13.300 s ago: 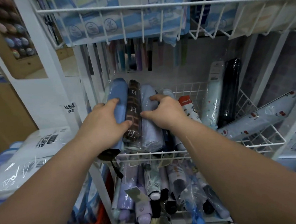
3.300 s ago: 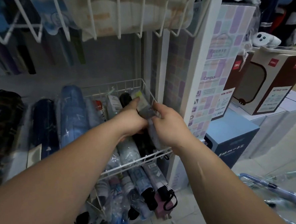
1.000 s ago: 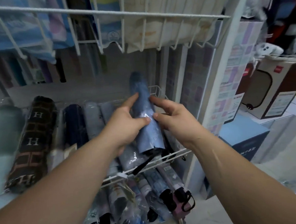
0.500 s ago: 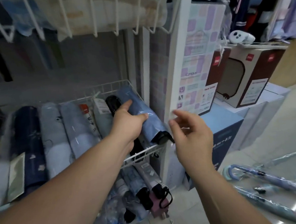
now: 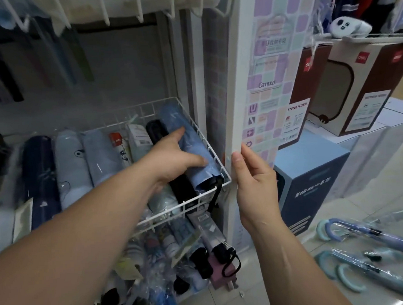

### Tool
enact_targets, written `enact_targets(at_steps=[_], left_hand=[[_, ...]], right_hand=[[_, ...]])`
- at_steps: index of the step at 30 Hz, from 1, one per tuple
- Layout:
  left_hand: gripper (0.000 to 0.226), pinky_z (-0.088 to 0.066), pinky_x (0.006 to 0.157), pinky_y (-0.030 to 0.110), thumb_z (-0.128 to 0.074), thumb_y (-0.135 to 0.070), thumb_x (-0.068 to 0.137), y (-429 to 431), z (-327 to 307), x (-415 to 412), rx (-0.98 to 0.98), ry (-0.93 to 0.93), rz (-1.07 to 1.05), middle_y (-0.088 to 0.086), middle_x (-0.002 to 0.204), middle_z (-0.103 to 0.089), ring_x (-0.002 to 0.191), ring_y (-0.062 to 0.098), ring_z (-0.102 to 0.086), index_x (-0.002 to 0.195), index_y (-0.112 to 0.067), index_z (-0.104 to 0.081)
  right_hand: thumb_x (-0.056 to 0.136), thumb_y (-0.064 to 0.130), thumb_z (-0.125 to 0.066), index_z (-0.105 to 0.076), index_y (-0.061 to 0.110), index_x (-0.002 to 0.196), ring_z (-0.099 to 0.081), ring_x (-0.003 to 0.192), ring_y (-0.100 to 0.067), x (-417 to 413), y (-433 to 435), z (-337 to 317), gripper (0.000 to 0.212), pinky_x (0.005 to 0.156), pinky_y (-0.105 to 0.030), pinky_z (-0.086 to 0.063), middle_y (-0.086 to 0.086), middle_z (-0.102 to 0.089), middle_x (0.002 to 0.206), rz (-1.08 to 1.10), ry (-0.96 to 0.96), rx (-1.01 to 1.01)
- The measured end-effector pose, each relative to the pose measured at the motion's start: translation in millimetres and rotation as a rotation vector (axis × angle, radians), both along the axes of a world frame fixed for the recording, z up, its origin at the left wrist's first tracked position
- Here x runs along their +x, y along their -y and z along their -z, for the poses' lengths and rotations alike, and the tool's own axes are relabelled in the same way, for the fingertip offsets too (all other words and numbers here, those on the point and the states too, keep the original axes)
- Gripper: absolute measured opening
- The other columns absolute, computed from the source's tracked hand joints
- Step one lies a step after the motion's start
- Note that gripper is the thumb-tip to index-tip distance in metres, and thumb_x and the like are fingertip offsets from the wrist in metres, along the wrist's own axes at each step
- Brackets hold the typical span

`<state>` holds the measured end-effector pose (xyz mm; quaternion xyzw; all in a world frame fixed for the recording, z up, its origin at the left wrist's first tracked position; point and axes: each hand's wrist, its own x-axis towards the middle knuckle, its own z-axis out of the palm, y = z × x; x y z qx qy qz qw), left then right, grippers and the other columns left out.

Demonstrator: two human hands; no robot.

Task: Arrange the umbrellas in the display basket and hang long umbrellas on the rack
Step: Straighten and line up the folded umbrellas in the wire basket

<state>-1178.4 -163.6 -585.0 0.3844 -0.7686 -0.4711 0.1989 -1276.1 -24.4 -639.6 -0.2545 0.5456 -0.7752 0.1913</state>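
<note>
While the left hand (image 5: pixel 172 158) lies on the light blue folded umbrella (image 5: pixel 190 146), thumb and forefinger spread along it and pressing rather than clenched, the piece sits at the far right of the wire basket (image 5: pixel 187 201), right of centre in the frame. It lies hard against the side wires, with its black handle end poking over the front rim. The right hand (image 5: pixel 254 179) is held apart from it, fingers straight and together, holding nothing. Its fingertips just touch the edge of the white post (image 5: pixel 236 79) beside the basket.

To my eye this is the tail of the basket step: the last folded umbrella is being nudged into line with the row. That row runs leftward, with a black umbrella (image 5: pixel 156 131) right beside the blue one and pale blue and navy ones further along. Once it is settled, the job seems to turn to the long umbrellas (image 5: pixel 378 238), which lie in clear wrap on the floor at lower right with their curved handles pointing left. Lifting one means stooping and finding a grip through slippery plastic, then carrying it up to a hanging place.

The post and the stacked boxes (image 5: pixel 347 84) at the right crowd that path. The lower basket (image 5: pixel 201 246) is packed, with loose wrist straps dangling that could snag. The white wire shelf (image 5: pixel 140 10) hangs low along the top edge.
</note>
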Motion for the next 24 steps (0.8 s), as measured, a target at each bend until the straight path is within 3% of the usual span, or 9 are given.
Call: enact_targets(at_steps=[4,10,12,13,14,16,18,20,24], left_hand=[[0.120,-0.030,0.117,0.028,-0.090,-0.036,0.070,-1.4,-2.0,-1.0,-0.219,0.208,0.048,0.003,0.164,-0.028,0.147,0.020,-0.034,0.161,-0.019,-0.013],[0.106,-0.031,0.115,0.033,-0.073,-0.057,0.081,-18.5,0.1,-1.9,-0.404,0.350,-0.011,0.012,0.165,-0.020,0.147,0.029,-0.032,0.161,-0.025,-0.011],[0.095,-0.029,0.116,0.036,-0.065,-0.062,0.085,-27.0,-4.9,11.2,-0.497,0.390,-0.041,0.013,0.166,-0.016,0.148,0.033,-0.030,0.160,-0.026,-0.019],[0.088,-0.029,0.117,0.038,-0.061,-0.063,0.087,-31.0,-6.0,20.7,-0.538,0.386,-0.056,0.012,0.166,-0.017,0.148,0.034,-0.029,0.158,-0.027,-0.024],[0.081,-0.028,0.118,0.039,-0.060,-0.062,0.088,-34.6,-6.3,32.1,-0.567,0.362,-0.064,0.011,0.165,-0.019,0.148,0.034,-0.028,0.156,-0.028,-0.030],[0.070,-0.027,0.120,0.040,-0.060,-0.058,0.090,-40.3,-6.3,58.4,-0.616,0.296,-0.060,0.008,0.163,-0.026,0.148,0.031,-0.028,0.151,-0.029,-0.040],[0.060,-0.027,0.118,0.038,-0.058,-0.052,0.093,-42.8,-5.9,87.3,-0.696,0.272,-0.053,0.004,0.160,-0.031,0.145,0.028,-0.029,0.146,-0.028,-0.046],[0.056,-0.029,0.116,0.038,-0.057,-0.047,0.094,-41.9,-6.7,115.0,-0.787,0.297,-0.064,0.005,0.157,-0.035,0.141,0.029,-0.033,0.145,-0.027,-0.047],[0.058,-0.036,0.113,0.043,-0.054,-0.041,0.094,-28.0,-16.4,171.7,-0.872,0.435,-0.148,0.008,0.157,-0.035,0.135,0.034,-0.038,0.149,-0.026,-0.041]], right_hand=[[0.099,0.012,-0.060,-0.062,0.038,0.107,-0.061,0.100,0.020,1.6,-0.6,-2.0,0.028,0.082,-0.003,-0.045,0.038,-0.069,0.091,0.005,-0.020,-0.007],[0.099,0.018,-0.062,-0.061,0.043,0.110,-0.059,0.105,0.020,7.0,-2.6,-1.4,0.027,0.084,-0.004,-0.045,0.041,-0.067,0.096,0.018,-0.077,0.021],[0.099,0.026,-0.062,-0.060,0.041,0.125,-0.058,0.115,0.013,12.3,-4.8,2.5,0.030,0.094,-0.013,-0.048,0.034,-0.066,0.114,0.044,-0.149,0.111],[0.099,0.032,-0.061,-0.058,0.036,0.135,-0.056,0.123,0.005,16.1,-5.7,5.1,0.036,0.102,-0.024,-0.049,0.025,-0.063,0.128,0.073,-0.216,0.178],[0.098,0.037,-0.059,-0.053,0.031,0.142,-0.053,0.129,-0.005,22.2,-6.9,5.5,0.045,0.109,-0.035,-0.046,0.015,-0.057,0.139,0.117,-0.294,0.241],[0.097,0.039,-0.060,-0.041,0.025,0.151,-0.040,0.139,-0.014,40.5,-8.6,1.0,0.058,0.116,-0.041,-0.037,0.004,-0.039,0.151,0.228,-0.440,0.303],[0.096,0.034,-0.064,-0.039,0.022,0.152,-0.026,0.146,-0.022,64.2,-6.9,-7.1,0.062,0.119,-0.039,-0.027,-0.006,-0.026,0.157,0.305,-0.665,0.275],[0.093,0.032,-0.066,-0.048,0.019,0.146,-0.022,0.149,-0.032,86.9,2.2,-10.0,0.057,0.120,-0.046,-0.022,-0.014,-0.026,0.158,0.330,-0.882,0.217],[0.092,0.033,-0.062,-0.061,0.020,0.132,-0.030,0.144,-0.033,123.3,35.4,-19.0,0.042,0.118,-0.050,-0.027,-0.012,-0.042,0.148,0.104,-0.947,0.195]])
